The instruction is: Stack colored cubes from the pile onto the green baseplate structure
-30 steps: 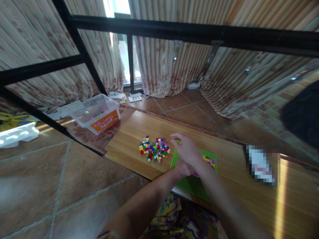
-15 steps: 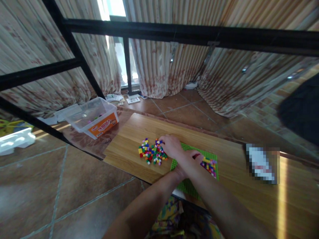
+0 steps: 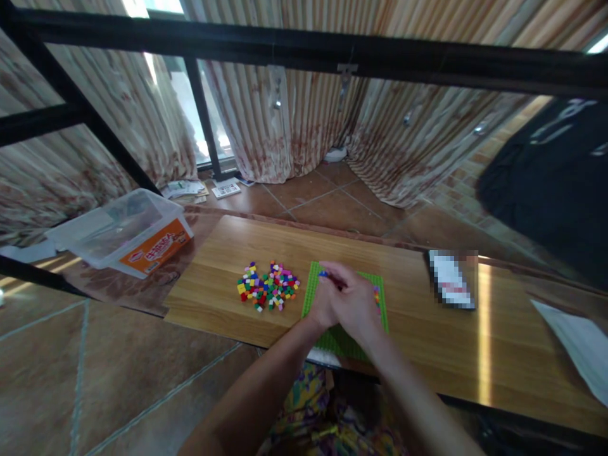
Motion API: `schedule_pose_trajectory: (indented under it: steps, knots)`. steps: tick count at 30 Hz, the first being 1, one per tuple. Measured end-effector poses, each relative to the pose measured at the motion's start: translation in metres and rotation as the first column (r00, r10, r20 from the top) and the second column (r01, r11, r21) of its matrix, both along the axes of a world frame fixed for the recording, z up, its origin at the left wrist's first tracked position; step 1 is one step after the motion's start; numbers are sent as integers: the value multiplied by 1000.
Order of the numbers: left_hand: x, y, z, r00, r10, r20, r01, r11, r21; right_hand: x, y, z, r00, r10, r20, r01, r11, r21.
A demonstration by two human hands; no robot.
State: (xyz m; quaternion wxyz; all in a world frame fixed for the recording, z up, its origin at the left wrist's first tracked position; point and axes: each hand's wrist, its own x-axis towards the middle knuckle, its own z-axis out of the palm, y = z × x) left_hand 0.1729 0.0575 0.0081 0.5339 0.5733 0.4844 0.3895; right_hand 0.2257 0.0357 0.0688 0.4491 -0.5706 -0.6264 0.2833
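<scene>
Student: How are the hands placed, and what does each grip?

Tutor: The right hand [image 3: 355,297] lies over the green studded board [image 3: 342,343], overlapping the left hand [image 3: 327,308]. Its fingertips appear closed on a small blue brick [image 3: 323,274], toward the board's far left corner. The left hand's fingers are largely covered, so its grip cannot be told.

Student: Where are the other bricks?

Tutor: Loose bricks [image 3: 268,290] of mixed colours are spread on the wooden table [image 3: 213,297], just left of the board. A few bricks on the board [image 3: 377,297] show along its right side, beyond the right hand; the hands and forearms hide much of the surface between.

Student: What makes for sound handling of so small a piece?

Tutor: A light pinch on the brick's sides, leaving the underside free. Any pressing should be straight down, with the brick level and square to the studs. Less overlap between the hands would uncover the studs. Whether the blue brick touches them cannot be made out.
</scene>
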Motion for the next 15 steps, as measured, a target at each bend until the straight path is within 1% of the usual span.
schedule_pose_trajectory:
  steps: [1, 2, 4, 6, 8, 11, 15]
  knots:
    - [-2, -1, 0, 999, -38, 9, 37, 999, 12, 15, -6, 0, 1000, -22, -16, 22, 1000, 4]
    - [-4, -1, 0, 998, -59, 13, 59, 998, 33, 30, -12, 0, 997, -73, -20, 73, 997, -8]
    - [-6, -2, 0, 998, -57, -4, 57, 993, 103, 60, -22, -3, 980, -199, -16, 199, 979, -38]
    - [-6, -2, -1, 999, -34, -37, 39, 988, 147, 84, -30, -9, 943, -333, -18, 332, 942, -53]
    - [-5, -1, -1, 998, -20, -57, 29, 987, 159, 100, -36, -18, 913, -406, -35, 403, 912, -79]
    - [-4, -1, -1, 998, -16, -68, 26, 987, 160, 107, -37, -35, 875, -455, -164, 442, 890, -109]
    - [-4, 0, -1, 998, -7, -69, 18, 988, 151, 103, -31, -58, 856, -390, -338, 377, 920, -108]
